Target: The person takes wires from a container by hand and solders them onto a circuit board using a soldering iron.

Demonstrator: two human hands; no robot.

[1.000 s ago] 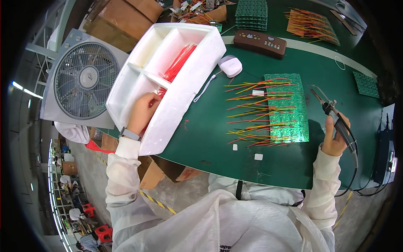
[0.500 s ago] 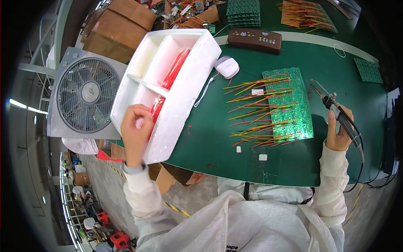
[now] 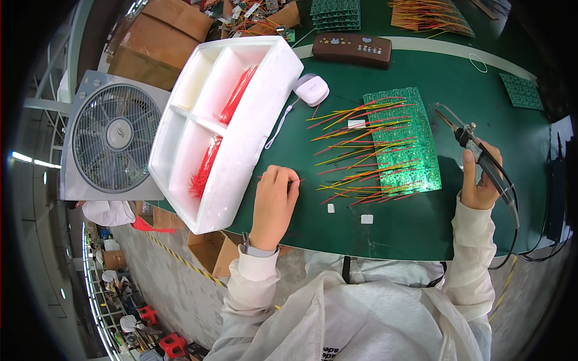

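My left hand is over the green table between the white foam box and the circuit board, its thumb and fingers pinched on a thin red wire. Only short ends of that wire show. In my right hand is a soldering iron, its tip pointing up and left toward the board's right edge. The green circuit board panel lies between my hands, with rows of red and yellow wires reaching out past its left side. Red wires fill part of the foam box.
A fan stands left of the box. Behind are a white earphone case, a brown pencil case, stacked boards and more wired boards. Small white pieces lie near the front edge. The iron's cable trails right.
My left hand has come out of the foam box and moved right over the table, with a red wire in its fingers. My right hand still holds the soldering iron; the view has shifted slightly.
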